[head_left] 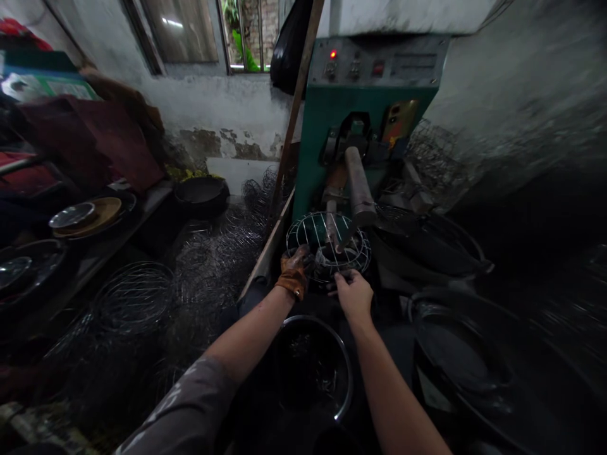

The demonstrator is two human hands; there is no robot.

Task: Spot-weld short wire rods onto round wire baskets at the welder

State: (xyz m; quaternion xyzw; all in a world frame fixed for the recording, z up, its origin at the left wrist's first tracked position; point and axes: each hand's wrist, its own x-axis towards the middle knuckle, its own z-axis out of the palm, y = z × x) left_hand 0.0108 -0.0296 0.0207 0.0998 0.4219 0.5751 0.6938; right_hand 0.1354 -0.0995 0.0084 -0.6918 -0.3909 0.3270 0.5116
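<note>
A round wire rack (306,229) with parallel bars sits at the electrodes of a green spot welding machine (310,133). My left hand (294,268), in a worn brown glove, grips the rack's near left rim. At the near right side is my bare right hand (349,287), thumb and fingers pinched close to the rim; whatever lies between the fingertips is too small to make out. The thick upper arm (359,183) of the welder reaches out above the rack, and a thinner rod (331,221) shows behind the bars.
A metal-rimmed bowl (348,366) with small wire pieces stands below my hands. Piled wire racks (135,297) cover the floor at left. Dark basins (455,347) stand at right, and a wooden board (268,246) edges the machine's left side.
</note>
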